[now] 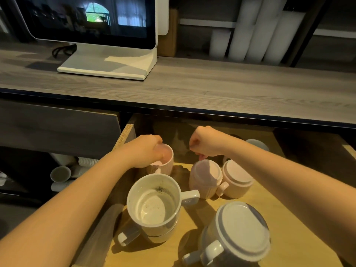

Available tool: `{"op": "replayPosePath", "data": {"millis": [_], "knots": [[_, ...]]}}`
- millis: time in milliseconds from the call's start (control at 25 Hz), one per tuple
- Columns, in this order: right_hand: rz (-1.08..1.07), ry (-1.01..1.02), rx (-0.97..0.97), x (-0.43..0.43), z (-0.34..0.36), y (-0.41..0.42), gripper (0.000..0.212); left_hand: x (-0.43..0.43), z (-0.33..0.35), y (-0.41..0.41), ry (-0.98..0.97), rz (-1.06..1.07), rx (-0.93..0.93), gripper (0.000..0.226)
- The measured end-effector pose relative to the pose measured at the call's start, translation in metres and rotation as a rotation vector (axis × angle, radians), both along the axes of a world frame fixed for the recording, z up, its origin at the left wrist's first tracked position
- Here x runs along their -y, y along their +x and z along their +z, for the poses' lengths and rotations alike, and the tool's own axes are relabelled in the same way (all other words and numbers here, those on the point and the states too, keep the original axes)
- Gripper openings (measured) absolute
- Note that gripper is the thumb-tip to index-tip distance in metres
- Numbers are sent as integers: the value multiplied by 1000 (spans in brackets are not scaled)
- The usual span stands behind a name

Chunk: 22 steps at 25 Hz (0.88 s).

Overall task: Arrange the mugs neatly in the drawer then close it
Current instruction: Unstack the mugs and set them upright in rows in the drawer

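The wooden counter (212,83) spans the view, a white monitor (92,18) standing on it, and beneath it the open drawer (289,218) holds the mugs. Nearest the camera, a grey mug (238,236) sits upside down beside a white mug (154,203) stacked upright on another. Further in, 2 pink mugs (206,178) stand inverted and touching, directly below the right hand (206,141), which hovers just above them loosely curled, grasping nothing visible. At the drawer's left, the left hand (146,151) grips the rim of an upright ribbed pink mug (163,160), fingers curled inside it.
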State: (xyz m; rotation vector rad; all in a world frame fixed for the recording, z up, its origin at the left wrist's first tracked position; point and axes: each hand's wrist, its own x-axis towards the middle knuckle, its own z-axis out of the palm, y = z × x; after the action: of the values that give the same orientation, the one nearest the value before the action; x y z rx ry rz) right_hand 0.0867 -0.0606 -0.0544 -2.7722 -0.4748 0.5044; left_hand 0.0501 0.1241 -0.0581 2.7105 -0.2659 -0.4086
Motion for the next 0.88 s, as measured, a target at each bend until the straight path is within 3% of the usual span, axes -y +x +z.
{"op": "replayPosePath", "data": {"millis": [120,320,480,720,880], "knots": [[50,-92,90,41,7,-14,21,24,14,-4,-56,-53,7,47],[88,-234,-17,78,-3,-37,39,72,30,-6,205,-258,-67,51],[126,-344,-3,82,-18,-45,46,109,21,0,375,-265,-64,60],[103,-437,-11,93,-15,-48,58,145,-10,4,562,-301,-204,73],[81,-381,25,106,-21,-53,57,152,-20,-2,628,-306,-99,71]]}}
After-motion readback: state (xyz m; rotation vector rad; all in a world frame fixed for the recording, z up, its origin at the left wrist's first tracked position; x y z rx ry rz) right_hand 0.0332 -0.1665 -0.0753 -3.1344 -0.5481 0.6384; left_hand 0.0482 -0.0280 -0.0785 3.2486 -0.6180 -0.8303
